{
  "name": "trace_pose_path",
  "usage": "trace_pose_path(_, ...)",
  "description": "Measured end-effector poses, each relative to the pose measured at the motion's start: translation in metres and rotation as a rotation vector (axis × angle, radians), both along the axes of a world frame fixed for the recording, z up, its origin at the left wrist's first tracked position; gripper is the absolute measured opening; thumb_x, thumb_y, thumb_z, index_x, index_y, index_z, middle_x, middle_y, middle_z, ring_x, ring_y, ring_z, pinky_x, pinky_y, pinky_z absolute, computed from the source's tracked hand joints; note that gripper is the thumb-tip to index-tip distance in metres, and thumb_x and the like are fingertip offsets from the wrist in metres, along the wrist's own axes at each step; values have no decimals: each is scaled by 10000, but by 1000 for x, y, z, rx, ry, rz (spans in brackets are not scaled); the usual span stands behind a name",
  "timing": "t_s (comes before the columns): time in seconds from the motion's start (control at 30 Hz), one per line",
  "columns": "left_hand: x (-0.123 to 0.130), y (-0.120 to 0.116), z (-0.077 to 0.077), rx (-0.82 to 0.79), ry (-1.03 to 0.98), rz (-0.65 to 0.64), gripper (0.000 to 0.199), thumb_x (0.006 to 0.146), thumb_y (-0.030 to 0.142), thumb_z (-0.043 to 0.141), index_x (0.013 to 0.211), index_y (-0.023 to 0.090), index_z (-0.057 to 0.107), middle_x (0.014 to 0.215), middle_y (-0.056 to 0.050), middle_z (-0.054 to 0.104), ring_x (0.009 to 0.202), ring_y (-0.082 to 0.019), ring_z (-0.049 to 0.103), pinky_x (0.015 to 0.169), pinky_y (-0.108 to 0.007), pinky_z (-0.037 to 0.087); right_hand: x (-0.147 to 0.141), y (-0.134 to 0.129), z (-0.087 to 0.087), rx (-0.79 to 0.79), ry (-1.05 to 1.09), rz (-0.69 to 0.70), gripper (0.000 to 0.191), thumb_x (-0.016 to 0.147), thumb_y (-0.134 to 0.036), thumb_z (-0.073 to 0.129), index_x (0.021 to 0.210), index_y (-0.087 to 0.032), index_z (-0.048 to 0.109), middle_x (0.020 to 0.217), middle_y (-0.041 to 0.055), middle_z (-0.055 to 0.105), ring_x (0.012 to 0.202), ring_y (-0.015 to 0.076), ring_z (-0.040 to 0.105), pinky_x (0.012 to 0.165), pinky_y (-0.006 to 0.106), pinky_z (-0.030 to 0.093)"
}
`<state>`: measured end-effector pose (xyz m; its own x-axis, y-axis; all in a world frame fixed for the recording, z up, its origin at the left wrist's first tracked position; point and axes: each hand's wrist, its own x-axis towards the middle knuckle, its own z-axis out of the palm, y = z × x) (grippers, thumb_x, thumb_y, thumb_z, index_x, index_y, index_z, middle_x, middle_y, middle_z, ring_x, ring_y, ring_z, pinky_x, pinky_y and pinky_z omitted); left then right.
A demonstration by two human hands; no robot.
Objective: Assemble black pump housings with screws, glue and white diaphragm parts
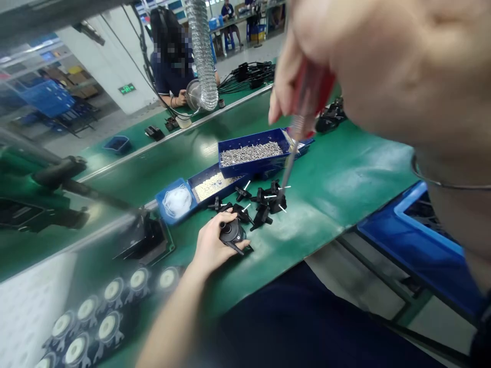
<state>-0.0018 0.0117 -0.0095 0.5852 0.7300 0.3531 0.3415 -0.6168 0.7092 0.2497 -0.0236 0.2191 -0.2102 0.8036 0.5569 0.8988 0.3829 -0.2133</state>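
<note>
My left hand (pixel 215 245) grips a round black plastic part (pixel 232 232) with a short tube on top, low over the green bench. Close to the camera, my right hand (pixel 307 76) is wrapped round the red, partly clear handle of a screwdriver (pixel 312 97). Its thin shaft slants down, blurred, and its tip lies in line with a cluster of small black parts (pixel 264 207). Thin white pins stick out of several of these. Whether the tip touches any of them, I cannot tell.
A blue bin of metal screws (pixel 251 152) stands behind the cluster. Beside it are a bin of small cream pieces (pixel 215 185) and a blue tray of clear rings (pixel 177 201). Several round parts (pixel 113 290) line the left. A co-worker (pixel 172 61) sits opposite; a blue crate (pixel 406 225) is at right.
</note>
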Motion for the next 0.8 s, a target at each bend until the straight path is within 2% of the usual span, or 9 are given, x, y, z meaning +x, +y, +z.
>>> trace_pose_path(0.03,0,-1,2,-46,-27,23,562,631,333,861,1096,204,572,1193,-109,669,1201,-282,613,1032,-435,486,12,-3,-13,-28,117,-34,408,918,-130,206,1065,38,548,860,-25,555,812,33,619,863,262,426)
trace_pose_path(0.1,1,-4,8,-214,-144,69,565,617,305,870,1086,201,572,1221,-118,657,1184,-281,621,1048,-451,468,37,-7,-47,-111,168,-42,279,929,-159,396,1166,-39,481,746,-57,548,673,-16,558,702,128,392)
trace_pose_path(0.2,3,-9,16,-609,-477,25,567,631,253,865,1091,214,536,1159,-96,679,1161,-292,634,997,-473,499,67,-11,-113,-331,18,-152,190,919,-181,495,1089,-105,530,796,-11,558,628,8,500,666,167,397)
trace_pose_path(0.33,7,-15,19,-1019,-821,-139,536,675,284,842,1107,218,531,1035,-64,696,1150,-339,637,969,-521,504,89,-20,-194,-520,-52,-123,189,1000,-182,402,1166,-145,484,1111,122,556,961,132,567,889,263,439)
trace_pose_path(0.43,10,-19,18,-1173,-914,-203,541,659,341,857,1091,210,559,1007,-57,681,1159,-373,624,1000,-561,472,103,-23,-232,-510,-159,-122,238,996,-155,384,1210,-121,483,1148,154,530,1050,198,548,970,317,415)
trace_pose_path(0.53,12,-24,16,-1249,-960,-222,580,635,368,875,1106,215,574,1007,-51,667,1176,-384,609,1003,-560,470,114,-18,-248,-473,-281,-137,294,1004,-182,366,1256,-90,486,1065,156,533,973,232,556,923,343,431)
trace_pose_path(0.6,13,-28,13,-1268,-976,-214,586,630,368,881,1108,211,580,1002,-53,665,1179,-388,606,1009,-561,465,114,-14,-245,-414,-349,-143,310,1012,-237,371,1249,-85,500,1079,171,531,987,263,550,930,369,430)
trace_pose_path(0.73,19,-35,5,-1273,-989,-151,546,651,337,875,1092,197,587,1007,-69,674,1147,-396,626,1000,-576,462,76,-29,-212,-113,-208,-154,307,990,-399,439,1179,-164,499,1141,150,543,1052,304,549,958,434,454)
trace_pose_path(0.8,23,-39,2,-1263,-993,-103,527,656,305,873,1084,197,586,1003,-69,683,1119,-384,646,995,-567,464,40,-51,-190,-131,-5,-11,317,1001,-443,430,1245,-243,456,1072,79,575,976,222,596,841,341,540)
